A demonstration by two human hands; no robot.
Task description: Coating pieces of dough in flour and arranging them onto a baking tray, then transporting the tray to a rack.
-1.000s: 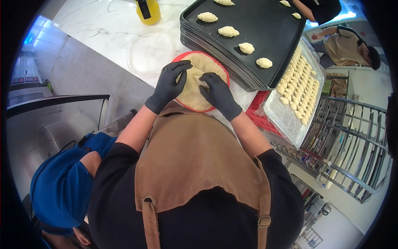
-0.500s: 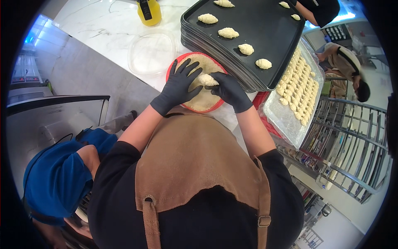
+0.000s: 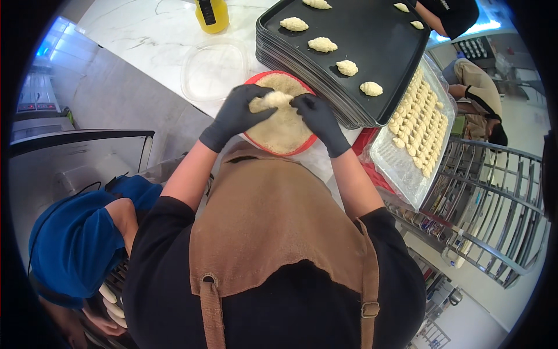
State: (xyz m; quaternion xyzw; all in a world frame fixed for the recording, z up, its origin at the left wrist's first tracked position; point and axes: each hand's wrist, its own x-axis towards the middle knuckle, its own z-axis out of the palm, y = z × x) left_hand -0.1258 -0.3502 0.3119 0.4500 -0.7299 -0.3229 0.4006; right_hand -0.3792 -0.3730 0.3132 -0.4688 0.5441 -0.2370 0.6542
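Note:
Between my two black-gloved hands is a small unbaked croissant [image 3: 274, 100] coated in pale crumbs. It is above a round red bowl [image 3: 313, 141] filled with a beige, crumb-like coating [image 3: 285, 135]. My left hand [image 3: 239, 114] grips the croissant's left end, thumb below and fingers behind. At its right tip, the fingers of my right hand [image 3: 315, 118] are pinched together. Just beyond the bowl, several coated croissants [image 3: 347, 68] lie spaced apart on the top black baking tray [image 3: 372, 35] of a stack.
Plain croissants [image 3: 419, 125] sit in rows on a plastic-lined tray [image 3: 395, 168] at the right. A transparent lid [image 3: 195, 75] and yellow bottle [image 3: 215, 17] stand on the marble counter [image 3: 139, 35]. A blue-clothed person [image 3: 75, 244] is close at left; a metal rack [image 3: 494, 192] stands at right.
My left hand has gone from spread over the crumbs to gripping the croissant. The croissant is lifted slightly and shifted left. The person at the far right bends lower.

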